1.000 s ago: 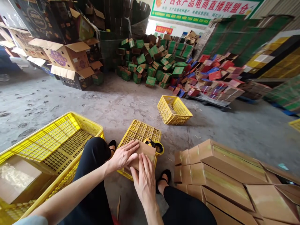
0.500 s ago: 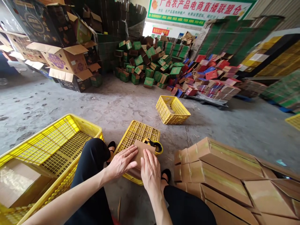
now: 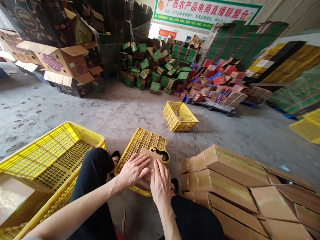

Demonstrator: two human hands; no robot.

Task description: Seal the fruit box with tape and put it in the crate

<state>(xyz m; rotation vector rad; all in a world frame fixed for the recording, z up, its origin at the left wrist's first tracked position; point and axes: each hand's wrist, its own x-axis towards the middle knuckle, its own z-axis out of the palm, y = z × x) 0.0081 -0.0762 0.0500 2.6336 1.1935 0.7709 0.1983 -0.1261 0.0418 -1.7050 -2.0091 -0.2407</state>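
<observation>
Between my knees an upturned yellow crate (image 3: 140,140) stands on the floor with a small brown cardboard box (image 3: 149,154) on it. My left hand (image 3: 133,170) lies flat on the left side of the box's top, fingers stretched out. My right hand (image 3: 160,181) rests on its right side with straight fingers. Both palms cover much of the box, so its near part is mostly hidden. Just beyond the box, a tape dispenser (image 3: 163,154) with a yellow and black body lies on the crate.
A large yellow crate (image 3: 75,126) at my left holds a cardboard box (image 3: 15,196). To my right are stacked brown cartons (image 3: 235,166). A smaller yellow crate (image 3: 178,125) stands ahead on the floor. Farther back lie heaps of green boxes (image 3: 155,87) and red boxes (image 3: 219,80).
My left hand has slid a little further over the box top toward the right hand. The whole view has shifted slightly, with the surroundings appearing further left.
</observation>
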